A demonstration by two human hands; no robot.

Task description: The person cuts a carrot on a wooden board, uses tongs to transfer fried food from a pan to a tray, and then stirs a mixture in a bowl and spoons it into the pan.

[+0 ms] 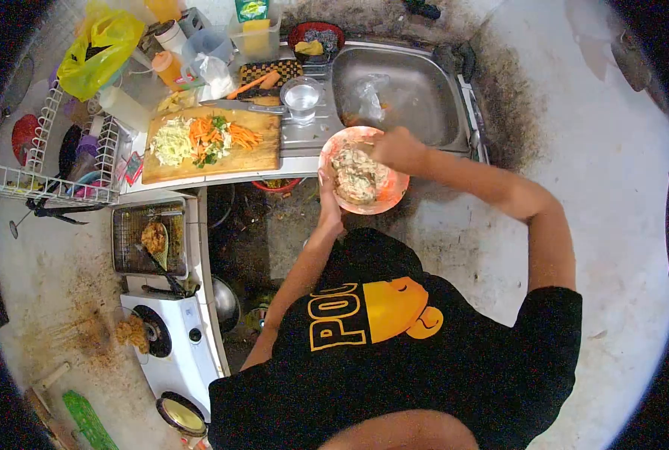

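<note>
An orange bowl [394, 191] full of a pale chopped mixture [357, 176] is held out in front of my body, near the counter's edge. My left hand [328, 196] grips the bowl's near rim from below. My right hand [396, 148] is closed over the bowl's far rim, fingers down in the mixture; whether it holds a utensil I cannot tell. Just beyond the bowl lies the steel sink [398, 90].
A wooden cutting board [263, 159] carries shredded cabbage and carrot [203, 139]. A glass of water [301, 99] stands beside the sink. A dish rack [49, 161] is at left. A wire rack with fried food [148, 238] sits above a white stove [177, 337].
</note>
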